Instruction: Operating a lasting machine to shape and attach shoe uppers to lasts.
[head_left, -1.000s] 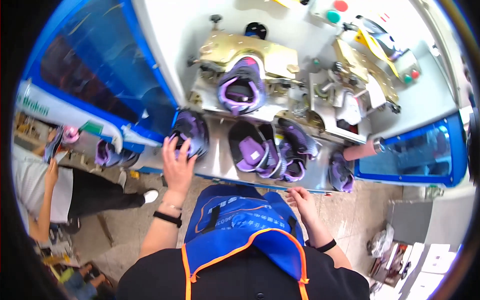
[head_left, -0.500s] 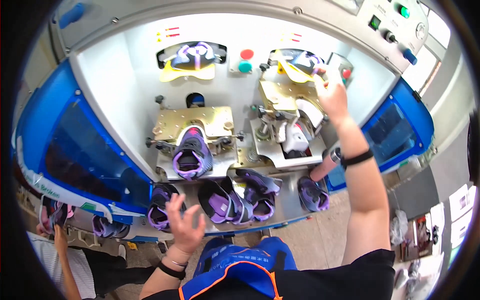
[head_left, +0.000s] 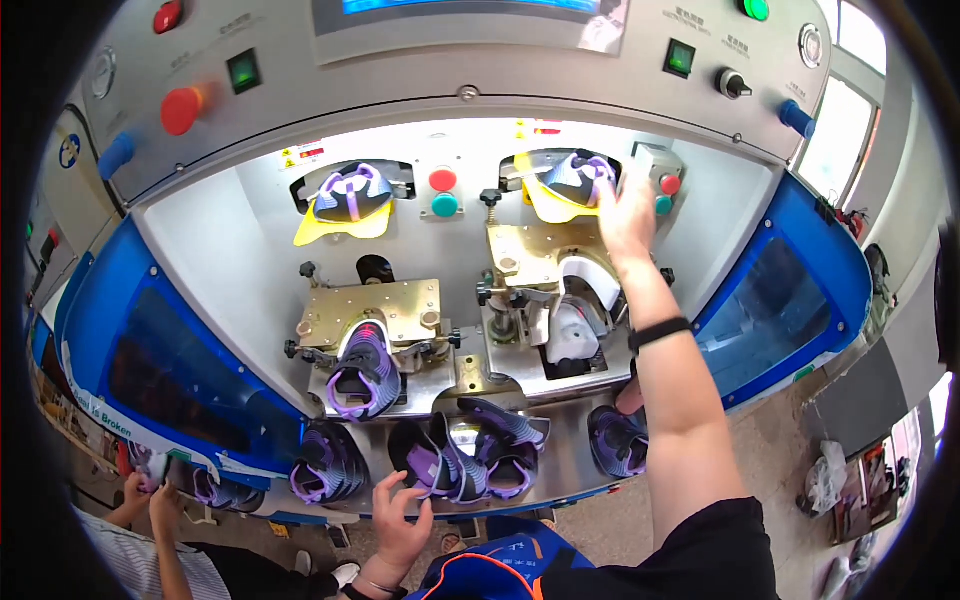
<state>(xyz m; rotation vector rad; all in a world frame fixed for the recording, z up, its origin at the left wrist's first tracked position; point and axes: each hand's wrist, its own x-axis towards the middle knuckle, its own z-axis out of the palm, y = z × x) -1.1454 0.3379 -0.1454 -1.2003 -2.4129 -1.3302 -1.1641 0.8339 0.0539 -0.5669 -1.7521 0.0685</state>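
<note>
My left hand (head_left: 402, 525) is open, fingers apart and slightly curled, just in front of several black-and-purple sneakers (head_left: 468, 465) on the machine's front ledge. My right hand (head_left: 628, 215) reaches to the upper right station, thumb and fingers spread beside a purple-and-black shoe upper (head_left: 575, 180) on a yellow holder (head_left: 545, 205). Its fingertips are blurred, and I cannot tell whether they touch the upper. A second upper (head_left: 352, 195) sits on the left yellow holder (head_left: 315, 230). Below it a sneaker (head_left: 365, 375) lies toe-in under a brass-coloured plate (head_left: 385, 305).
The right lower station holds a white shoe form (head_left: 573, 335) under another brass plate (head_left: 530, 250). Red and green buttons (head_left: 443, 190) sit between the holders. Blue side guards (head_left: 190, 350) flank the machine. Another person's hands (head_left: 155, 500) work at the lower left.
The view has tilted up, bringing more of the control panel in. My right hand remains by the right upper, its fingers now straighter. My left hand is now nearer the middle sneakers.
</note>
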